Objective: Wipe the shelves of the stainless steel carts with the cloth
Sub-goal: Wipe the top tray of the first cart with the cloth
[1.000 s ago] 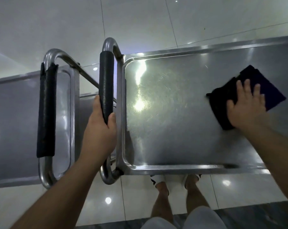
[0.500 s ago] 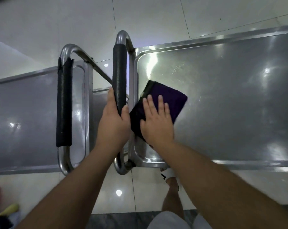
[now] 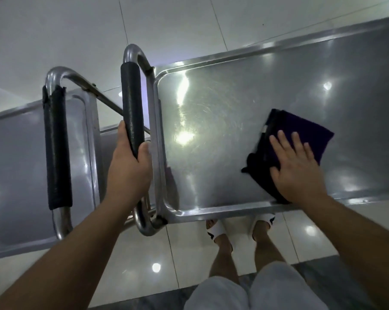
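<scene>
Glossy pale floor tiles (image 3: 55, 30) with thin dark grout lines (image 3: 222, 36) running away from the viewer. Round reflections of overhead lamps (image 3: 156, 267) show on the tiles. A band of darker, marbled flooring (image 3: 318, 278) crosses the lower edge. Lighting is dim and cool.

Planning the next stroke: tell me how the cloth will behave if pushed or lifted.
The cloth is folded and rumpled under the right hand, so it is probably floppy and light. It should slide easily on the shiny shelf, and may bunch at the rim.
</scene>
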